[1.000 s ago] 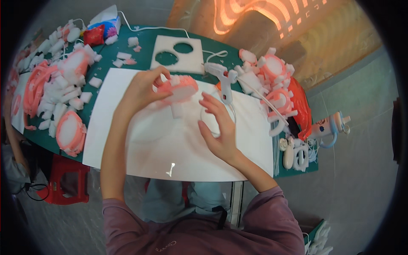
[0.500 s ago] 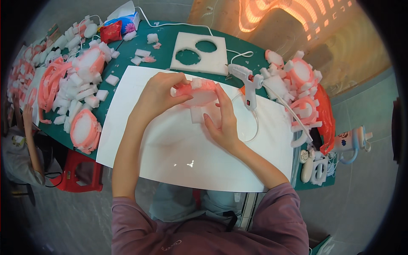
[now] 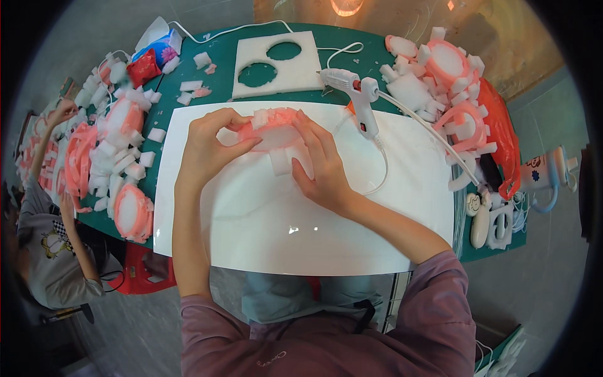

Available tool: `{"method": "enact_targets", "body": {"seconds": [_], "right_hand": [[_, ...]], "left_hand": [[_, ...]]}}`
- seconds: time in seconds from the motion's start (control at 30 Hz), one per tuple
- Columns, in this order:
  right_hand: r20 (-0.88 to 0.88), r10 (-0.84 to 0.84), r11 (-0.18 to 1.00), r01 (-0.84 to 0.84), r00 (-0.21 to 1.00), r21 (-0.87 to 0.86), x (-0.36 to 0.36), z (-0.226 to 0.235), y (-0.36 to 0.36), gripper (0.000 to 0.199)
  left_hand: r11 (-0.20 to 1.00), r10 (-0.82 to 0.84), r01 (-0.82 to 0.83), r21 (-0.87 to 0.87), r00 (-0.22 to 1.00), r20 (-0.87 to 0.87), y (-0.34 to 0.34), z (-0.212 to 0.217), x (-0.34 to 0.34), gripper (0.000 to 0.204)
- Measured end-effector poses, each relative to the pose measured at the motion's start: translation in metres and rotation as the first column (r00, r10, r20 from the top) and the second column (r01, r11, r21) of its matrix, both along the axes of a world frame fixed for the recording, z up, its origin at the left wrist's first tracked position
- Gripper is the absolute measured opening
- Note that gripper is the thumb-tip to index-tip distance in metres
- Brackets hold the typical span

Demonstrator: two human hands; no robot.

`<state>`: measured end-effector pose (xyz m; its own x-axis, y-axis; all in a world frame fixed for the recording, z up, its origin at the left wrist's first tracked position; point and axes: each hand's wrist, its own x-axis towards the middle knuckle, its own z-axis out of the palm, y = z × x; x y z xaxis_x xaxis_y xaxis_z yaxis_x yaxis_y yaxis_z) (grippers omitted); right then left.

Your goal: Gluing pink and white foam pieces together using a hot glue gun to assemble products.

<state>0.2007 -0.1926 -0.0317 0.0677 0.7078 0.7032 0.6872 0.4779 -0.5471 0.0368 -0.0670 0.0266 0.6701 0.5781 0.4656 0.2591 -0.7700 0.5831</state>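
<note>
Purple sleeves [image 3: 433, 314] come in from the lower edge, and bare forearms reach up over a large white glossy sheet [image 3: 264, 239] that covers the near part of the green bench [image 3: 220, 63]. At the far middle of that sheet both hands meet on a pink and white foam ring [image 3: 274, 124], a round piece with a white centre and small white foam blocks along its rim. The left hand [image 3: 210, 147] grips the ring's left side, its fingers [image 3: 242, 146] curled and pinching the rim. The right hand [image 3: 320, 166] holds the right side, fingers [image 3: 309, 132] pressed together over the top edge and thumb below, next to a white foam block [image 3: 278, 161] hanging from the ring's lower edge. The ring seems held just above the sheet; whether it touches it I cannot tell.

Just right of the hands a white glue gun [image 3: 361, 94] lies on the sheet's far edge, its white cord [image 3: 377, 176] looping toward the right wrist. Beyond the ring lies a white square foam board with two round holes [image 3: 276, 75]. On the left, piles of pink and white foam rings and loose blocks [image 3: 113, 144] crowd the bench; a similar heap [image 3: 446, 75] lies far right, beside an orange plastic bag [image 3: 502, 138]. At the left edge another person in a grey shirt [image 3: 44, 245] reaches into the piles.
</note>
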Motion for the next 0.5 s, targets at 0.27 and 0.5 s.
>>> {"method": "enact_targets", "body": {"seconds": [0.27, 0.5], "right_hand": [[-0.050, -0.007, 0.999, 0.005, 0.999, -0.047, -0.0020, -0.0039, -0.0026, 0.062], [-0.031, -0.014, 1.000, 0.013, 0.999, -0.022, -0.0025, -0.0048, -0.0005, 0.060]], "left_hand": [[1.000, -0.020, 0.020, 0.004, 0.999, 0.040, -0.0031, -0.0012, 0.0026, 0.022], [0.999, -0.040, 0.041, -0.031, 0.998, 0.053, -0.0023, -0.0007, -0.0008, 0.015]]}}
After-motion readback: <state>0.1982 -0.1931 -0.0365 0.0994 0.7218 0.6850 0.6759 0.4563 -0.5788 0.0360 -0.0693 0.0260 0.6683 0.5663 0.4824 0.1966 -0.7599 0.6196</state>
